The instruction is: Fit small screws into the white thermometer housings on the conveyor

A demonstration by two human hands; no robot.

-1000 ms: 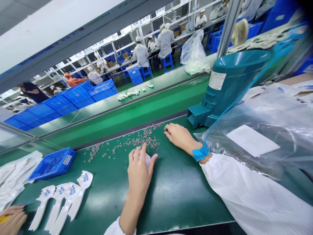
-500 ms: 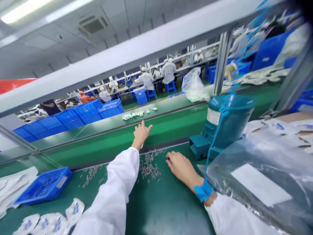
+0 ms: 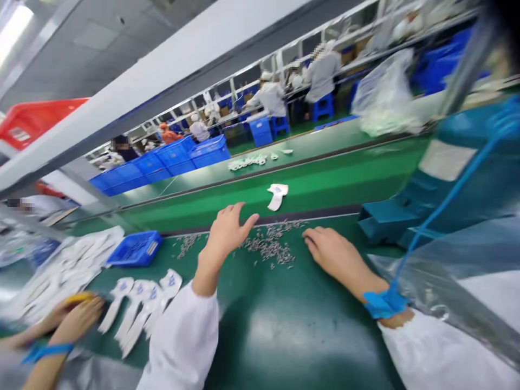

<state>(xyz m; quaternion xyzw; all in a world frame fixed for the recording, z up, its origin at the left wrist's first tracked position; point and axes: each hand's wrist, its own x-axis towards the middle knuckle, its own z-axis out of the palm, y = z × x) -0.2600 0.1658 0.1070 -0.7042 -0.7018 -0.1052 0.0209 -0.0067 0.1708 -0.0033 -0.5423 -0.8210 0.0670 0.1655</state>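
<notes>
My left hand (image 3: 227, 233) hovers over the green bench with its fingers spread and nothing in it, just left of a scatter of small metal screws (image 3: 270, 246). A white plastic shell piece (image 3: 277, 195) lies beyond it on the green conveyor belt (image 3: 325, 184). My right hand (image 3: 331, 252) rests palm down at the right edge of the screws, fingers curled toward them; a blue wrist strap (image 3: 384, 303) with a cord sits on that wrist. Whether the right fingers pinch a screw is hidden.
A row of white shell pieces (image 3: 140, 303) lies at the left, beside a blue tray (image 3: 136, 249) and a heap of white parts (image 3: 60, 271). Another person's hands (image 3: 67, 319) work at the lower left. A teal machine (image 3: 459, 173) and clear plastic bags (image 3: 467, 287) fill the right.
My left hand reached out over the conveyor with a white shell piece, let it go there, and has drawn back to the bench. The view swung left. My right hand stayed by the screws.
</notes>
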